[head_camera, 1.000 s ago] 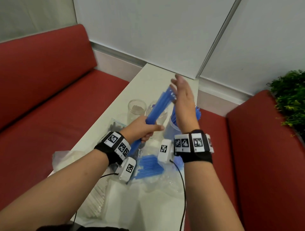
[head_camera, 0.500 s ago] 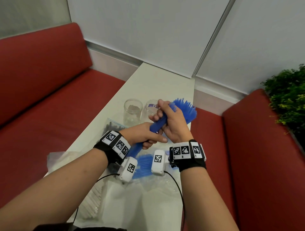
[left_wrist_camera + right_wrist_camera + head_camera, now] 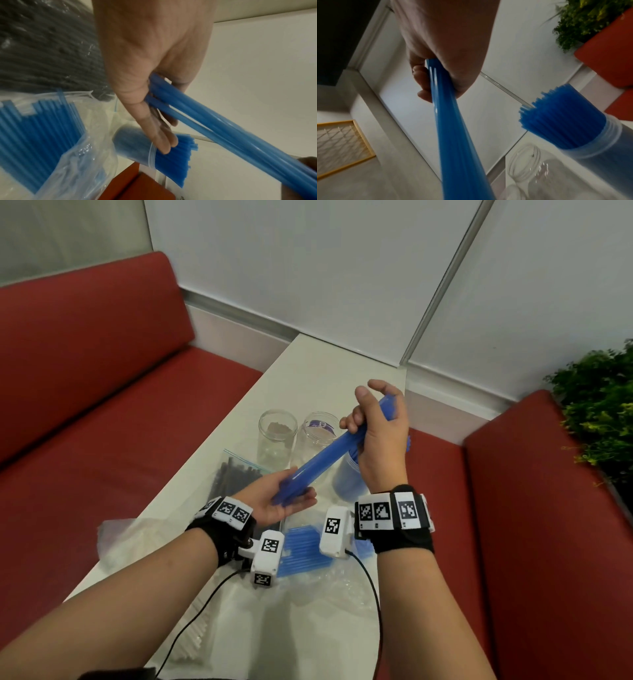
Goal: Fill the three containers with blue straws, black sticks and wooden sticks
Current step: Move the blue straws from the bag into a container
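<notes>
Blue straws (image 3: 318, 462) bundle: right hand (image 3: 380, 436) grips the top, left hand (image 3: 277, 501) cups the bottom loosely (square ends first, then drop into the jar (image 3: 597, 142)).

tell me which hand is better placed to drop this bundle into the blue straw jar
Right. The right hand grips the straw bundle at its upper end, directly above the straw jar; the left hand only cradles the lower end, farther away.

On the white bench (image 3: 318, 371), two clear glass jars (image 3: 276, 440) stand side by side at the far end; right of them stands the straw-filled plastic container (image 3: 346, 481). Near left lies the clear bag of black sticks (image 3: 233, 477); nearer, the bag of blue straws (image 3: 301, 553).
</notes>
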